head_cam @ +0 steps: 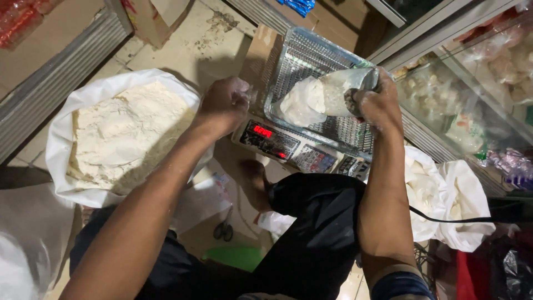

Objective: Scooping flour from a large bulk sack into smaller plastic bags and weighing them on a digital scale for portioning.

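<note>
Big white sack (61, 139) of flour, left on the floor, mouth rolled open, likely for easy reach. Digital scale (288, 145) centre-far, metal tray (311, 55) on top. Clear plastic bag (316, 100) part-filled with flour lies in the tray, over the platform. Right hand (377, 103) closed on a metal scoop (369, 80), tipped into the bag's mouth. Left hand (225, 103) fisted, pinching the bag's near-left edge, seemingly to hold it open. Small scissors (224, 230) on the floor, near.

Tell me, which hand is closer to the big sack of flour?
Left. The left hand hovers just beside the big sack of flour, at its right edge. The right hand is farther off, over the scale tray, holding a scoop.
</note>
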